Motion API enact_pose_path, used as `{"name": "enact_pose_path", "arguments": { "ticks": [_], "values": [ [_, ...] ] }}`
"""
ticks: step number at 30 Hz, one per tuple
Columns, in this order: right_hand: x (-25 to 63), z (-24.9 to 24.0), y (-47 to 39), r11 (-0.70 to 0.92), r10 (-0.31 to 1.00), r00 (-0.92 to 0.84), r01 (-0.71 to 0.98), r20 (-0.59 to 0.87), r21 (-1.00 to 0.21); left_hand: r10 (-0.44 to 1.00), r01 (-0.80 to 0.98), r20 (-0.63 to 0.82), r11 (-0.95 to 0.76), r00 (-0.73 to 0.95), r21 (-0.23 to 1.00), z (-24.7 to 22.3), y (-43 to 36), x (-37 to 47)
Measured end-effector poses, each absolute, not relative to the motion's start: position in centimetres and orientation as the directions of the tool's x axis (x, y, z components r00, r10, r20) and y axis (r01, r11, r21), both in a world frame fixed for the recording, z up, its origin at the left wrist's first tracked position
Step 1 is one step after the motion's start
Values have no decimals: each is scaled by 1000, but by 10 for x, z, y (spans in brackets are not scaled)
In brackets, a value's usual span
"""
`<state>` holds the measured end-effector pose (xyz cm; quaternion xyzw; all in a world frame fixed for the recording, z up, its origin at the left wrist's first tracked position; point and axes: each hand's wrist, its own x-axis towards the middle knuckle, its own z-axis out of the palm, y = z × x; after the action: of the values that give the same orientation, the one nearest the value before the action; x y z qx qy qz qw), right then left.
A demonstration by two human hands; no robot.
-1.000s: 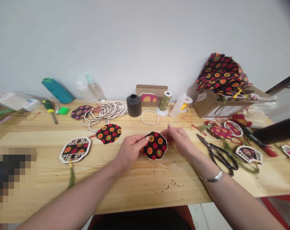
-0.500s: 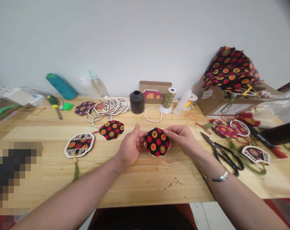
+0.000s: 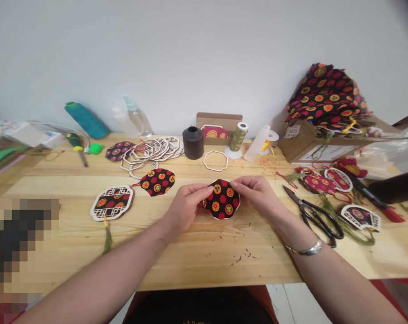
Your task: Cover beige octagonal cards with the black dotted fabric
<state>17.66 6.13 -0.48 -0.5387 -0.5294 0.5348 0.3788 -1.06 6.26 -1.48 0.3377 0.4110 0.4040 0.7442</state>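
Between my hands is a scalloped fabric-covered wooden piece (image 3: 221, 200), black cloth with red dots and orange flowers, a pale rim showing at its edge. My left hand (image 3: 186, 203) pinches its left side, thumb on top of the cloth. At its upper right edge my right hand (image 3: 254, 192) grips it between thumb and fingers; the fingertips underneath are hidden. To the left lie a matching fabric piece (image 3: 157, 182) and a finished lattice-framed ornament (image 3: 112, 203) with a green tassel (image 3: 107, 238). A bare wooden frame (image 3: 215, 160) lies beyond my hands.
Black scissors (image 3: 315, 213) lie right of my right forearm, near several ornaments (image 3: 359, 217). Stacked wooden frames (image 3: 153, 150), a black thread cone (image 3: 193, 143), a green thread spool (image 3: 238, 138) and a white bottle (image 3: 257, 144) stand along the back. A cardboard box (image 3: 298, 144) holds patterned cloth.
My left thumb, raised off the piece before, has come down onto the cloth's upper left edge. My right hand keeps its hold.
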Motion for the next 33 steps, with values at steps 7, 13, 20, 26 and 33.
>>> {"name": "enact_pose_path", "arguments": {
  "ticks": [7,13,20,26,33],
  "values": [
    [177,-7,64,-157,976,-151,4,-156,-988,890,-290,-292,399,351,870,-18,62,-10],
    [177,-6,63,-143,979,-141,25,-145,-989,902,-310,-297,393,313,866,-15,63,-10],
    [177,-3,63,-180,968,-145,165,-204,-970,902,-292,-291,385,318,875,-17,63,-9],
    [177,-11,67,-207,965,-132,144,-226,-968,898,-272,-306,395,318,877,-16,62,-8],
    [177,-10,66,-192,968,-127,168,-214,-967,895,-282,-292,392,338,876,-17,61,-8]
  ]
}}
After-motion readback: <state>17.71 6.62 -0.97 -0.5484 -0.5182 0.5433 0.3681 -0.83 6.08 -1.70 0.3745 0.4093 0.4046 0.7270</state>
